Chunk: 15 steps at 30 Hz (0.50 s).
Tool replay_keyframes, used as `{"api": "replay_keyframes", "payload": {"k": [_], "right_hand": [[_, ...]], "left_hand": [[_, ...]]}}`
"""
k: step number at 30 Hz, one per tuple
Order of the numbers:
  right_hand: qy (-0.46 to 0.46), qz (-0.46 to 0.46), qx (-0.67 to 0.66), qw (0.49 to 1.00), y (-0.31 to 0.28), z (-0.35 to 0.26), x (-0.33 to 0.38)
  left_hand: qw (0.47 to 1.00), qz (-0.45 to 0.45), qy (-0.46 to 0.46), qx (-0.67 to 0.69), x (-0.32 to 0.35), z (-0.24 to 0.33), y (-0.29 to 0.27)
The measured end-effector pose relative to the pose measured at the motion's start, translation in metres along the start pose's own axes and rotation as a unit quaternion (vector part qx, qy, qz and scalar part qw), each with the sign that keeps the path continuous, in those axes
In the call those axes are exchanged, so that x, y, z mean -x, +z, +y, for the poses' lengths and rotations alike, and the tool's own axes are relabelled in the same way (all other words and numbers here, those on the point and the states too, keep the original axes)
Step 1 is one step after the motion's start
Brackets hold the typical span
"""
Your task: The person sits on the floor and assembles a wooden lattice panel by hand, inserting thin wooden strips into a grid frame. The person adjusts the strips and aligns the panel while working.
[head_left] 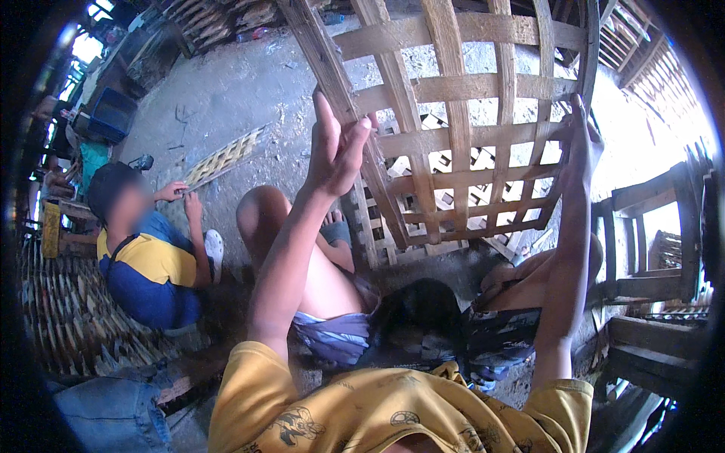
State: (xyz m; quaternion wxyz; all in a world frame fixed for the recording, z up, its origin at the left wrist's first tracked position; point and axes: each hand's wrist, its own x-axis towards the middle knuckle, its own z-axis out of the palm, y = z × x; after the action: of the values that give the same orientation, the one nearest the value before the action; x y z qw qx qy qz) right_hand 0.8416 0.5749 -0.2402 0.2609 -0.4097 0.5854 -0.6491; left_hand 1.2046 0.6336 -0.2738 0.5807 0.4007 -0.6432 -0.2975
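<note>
A panel of wide woven bamboo strips with a wooden frame is raised in front of me, slightly tilted. Around its left frame bar my left hand is closed, with the thumb against the wood. On the opposite side, my right hand grips the right edge; some of its fingers are hidden behind the frame. Through the gaps shows another woven lattice panel, lower down near the ground, mostly covered by the raised one.
At the left, a seated person in a blue and yellow shirt holds a narrow woven strip panel. A dark rounded shape sits between my legs. Wooden frames stand at right. A blue bin is at far left.
</note>
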Motion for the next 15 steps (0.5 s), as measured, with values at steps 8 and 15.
{"api": "replay_keyframes", "payload": {"k": [8,15], "right_hand": [[-0.004,0.009,0.003,1.0,-0.004,0.009,-0.007],[-0.027,-0.013,-0.029,0.999,0.001,0.009,0.0]], "left_hand": [[0.999,-0.01,-0.019,-0.037,0.005,-0.006,0.0],[0.991,0.078,0.078,-0.072,-0.001,-0.001,0.01]]}}
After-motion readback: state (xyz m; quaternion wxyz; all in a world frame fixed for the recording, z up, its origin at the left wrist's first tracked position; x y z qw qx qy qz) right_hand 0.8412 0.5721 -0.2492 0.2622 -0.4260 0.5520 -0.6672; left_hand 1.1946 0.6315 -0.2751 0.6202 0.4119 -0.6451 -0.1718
